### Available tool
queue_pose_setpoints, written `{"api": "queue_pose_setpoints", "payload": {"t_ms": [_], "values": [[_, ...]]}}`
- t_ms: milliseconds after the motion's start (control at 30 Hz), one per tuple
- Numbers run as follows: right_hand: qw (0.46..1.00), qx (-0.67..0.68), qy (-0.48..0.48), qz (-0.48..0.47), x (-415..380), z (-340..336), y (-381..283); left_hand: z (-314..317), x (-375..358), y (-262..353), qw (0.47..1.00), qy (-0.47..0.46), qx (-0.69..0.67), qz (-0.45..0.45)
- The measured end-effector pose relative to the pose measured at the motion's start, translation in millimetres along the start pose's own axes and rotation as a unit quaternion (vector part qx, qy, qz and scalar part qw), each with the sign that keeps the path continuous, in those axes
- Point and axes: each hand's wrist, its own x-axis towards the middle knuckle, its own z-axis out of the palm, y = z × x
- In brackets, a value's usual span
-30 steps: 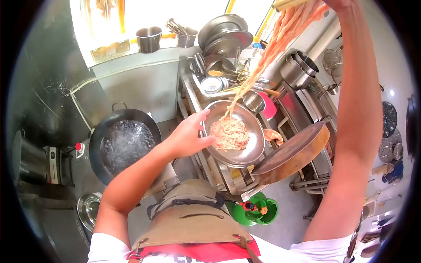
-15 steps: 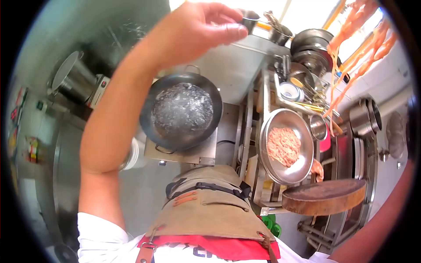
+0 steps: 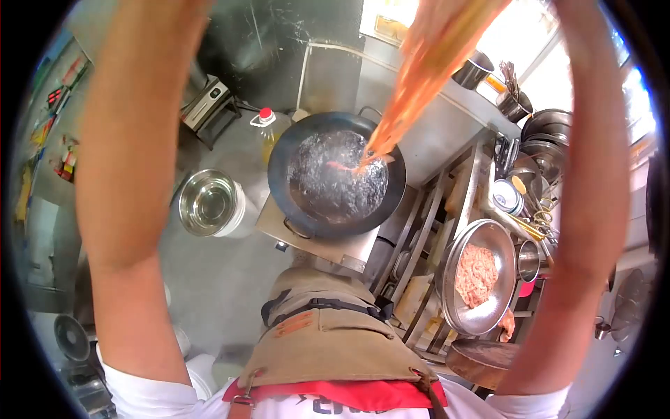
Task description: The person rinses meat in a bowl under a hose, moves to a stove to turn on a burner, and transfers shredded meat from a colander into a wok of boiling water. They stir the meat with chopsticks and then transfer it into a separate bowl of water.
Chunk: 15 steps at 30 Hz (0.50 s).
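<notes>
Both my forearms reach up past the top edge of the view, so neither hand shows. Between them hangs a bunch of long, orange-pink strands (image 3: 426,66) that looks like raw meat; whatever holds its upper end is out of frame. Its lower tips overlap the bubbling water (image 3: 328,174) in a dark, two-handled wok (image 3: 283,185). The wok sits on a steel stove (image 3: 335,250).
To the right, a steel bowl (image 3: 504,302) holds pink minced meat (image 3: 477,275) beside a round wooden chopping board (image 3: 481,359). A red-capped oil bottle (image 3: 271,136) and a steel basin (image 3: 183,209) are left of the wok. Pots and utensils line the right-hand rack.
My left hand has gone up out of view, and the right forearm has risen into view. The strands have swung from the upper right to over the wok, tips down at the water.
</notes>
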Motion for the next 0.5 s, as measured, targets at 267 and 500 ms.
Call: {"api": "queue_pose_setpoints", "payload": {"t_ms": [267, 500], "values": [[0.939, -0.093, 0.107, 0.314, -43, 82, 180, -30, -65, -206, 0.871, -0.127, -0.228, -0.416], [0.861, -0.292, 0.076, 0.410, -55, 75, 317, -24, -160, -360, 0.742, -0.146, -0.307, -0.578]]}}
